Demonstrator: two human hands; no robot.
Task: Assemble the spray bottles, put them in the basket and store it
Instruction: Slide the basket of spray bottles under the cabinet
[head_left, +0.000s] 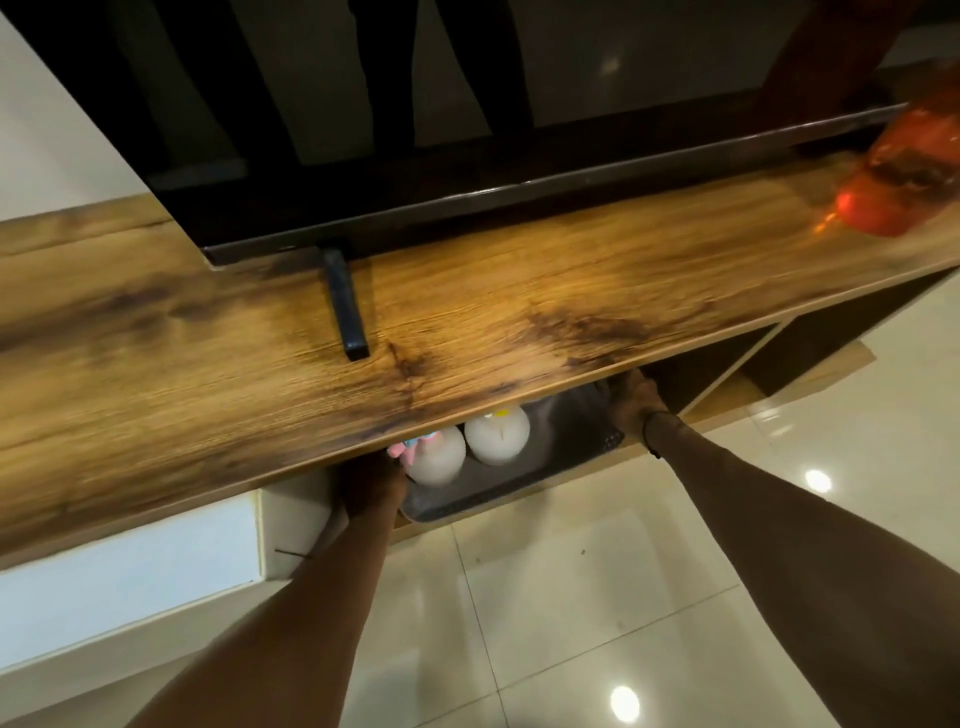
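A grey plastic basket (519, 486) sits partly inside the open compartment under the wooden top, its near rim still sticking out. Two white spray bottles lie in it: one with a pink and blue sprayer head (435, 456) on the left, one with a yellow head (497, 435) beside it. My left hand (371, 486) grips the basket's left end. My right hand (636, 400) grips its right end, fingers hidden under the top's edge. The far half of the basket is hidden by the top.
The wooden top (467, 322) of the TV unit overhangs the compartment. A TV (415, 130) stands on it with a black foot (345, 304). An orange bottle (904, 171) lies at the far right. A white drawer front (130, 566) is to the left; glossy floor tiles (571, 597) lie below.
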